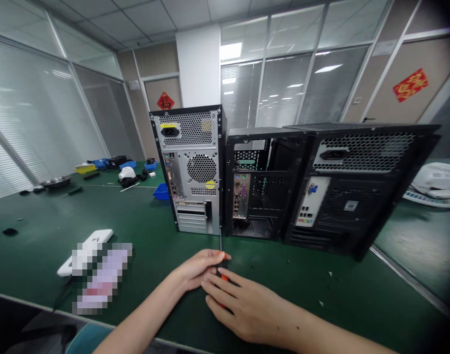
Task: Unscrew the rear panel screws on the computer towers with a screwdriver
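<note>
My left hand (202, 268) pinches the front of an orange and black screwdriver (225, 278) between thumb and fingers. Around the rear of its handle curl the fingers of my right hand (243, 305), partly covering it. The thin shaft points away from me, its end at the lower right corner of a silver computer case (190, 196), which stands upright with its back panel facing me. Whether the tip sits in a screw there is too small to tell. Beside it stand a black computer case with an open upper bay (265, 196) and another black computer case (343, 196).
A white power strip (99, 237) and a blurred-out flat item (112, 275) lie on the green table (154, 300) at left. Farther back are blue trays (161, 191), dark cables (136, 179) and a metal dish (55, 182). White equipment (436, 182) stands at the right.
</note>
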Demonstrator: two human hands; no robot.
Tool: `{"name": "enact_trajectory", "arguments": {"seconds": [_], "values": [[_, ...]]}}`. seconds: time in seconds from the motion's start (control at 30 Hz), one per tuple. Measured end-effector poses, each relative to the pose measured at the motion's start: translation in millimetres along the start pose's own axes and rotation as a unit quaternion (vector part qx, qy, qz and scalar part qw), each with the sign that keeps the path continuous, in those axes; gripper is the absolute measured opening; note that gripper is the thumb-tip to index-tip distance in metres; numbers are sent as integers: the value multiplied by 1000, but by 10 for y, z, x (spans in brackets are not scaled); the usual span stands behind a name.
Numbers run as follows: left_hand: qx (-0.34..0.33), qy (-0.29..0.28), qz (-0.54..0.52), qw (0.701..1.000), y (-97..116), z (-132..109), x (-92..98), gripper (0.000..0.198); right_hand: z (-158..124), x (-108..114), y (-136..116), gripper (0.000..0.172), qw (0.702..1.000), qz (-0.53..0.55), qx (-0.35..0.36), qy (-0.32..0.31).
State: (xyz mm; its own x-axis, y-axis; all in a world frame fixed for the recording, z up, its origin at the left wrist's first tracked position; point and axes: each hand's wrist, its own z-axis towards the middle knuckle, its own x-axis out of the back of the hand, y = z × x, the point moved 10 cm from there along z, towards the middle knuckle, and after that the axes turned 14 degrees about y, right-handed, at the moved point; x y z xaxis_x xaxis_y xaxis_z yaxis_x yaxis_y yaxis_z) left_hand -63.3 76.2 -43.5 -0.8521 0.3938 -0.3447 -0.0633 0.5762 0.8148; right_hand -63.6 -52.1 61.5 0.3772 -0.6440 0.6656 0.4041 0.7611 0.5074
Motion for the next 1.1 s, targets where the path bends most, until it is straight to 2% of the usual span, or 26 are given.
{"name": "enact_trajectory", "arguments": {"seconds": [0.37, 1.1], "values": [[-23, 45, 27, 998, 63, -22, 37, 49, -20, -18, 12, 31, 1000, -14, -6, 6], [-45, 76, 85, 992, 111, -66, 42, 54, -2, 13, 33, 30, 999, -29, -17, 36]]}}
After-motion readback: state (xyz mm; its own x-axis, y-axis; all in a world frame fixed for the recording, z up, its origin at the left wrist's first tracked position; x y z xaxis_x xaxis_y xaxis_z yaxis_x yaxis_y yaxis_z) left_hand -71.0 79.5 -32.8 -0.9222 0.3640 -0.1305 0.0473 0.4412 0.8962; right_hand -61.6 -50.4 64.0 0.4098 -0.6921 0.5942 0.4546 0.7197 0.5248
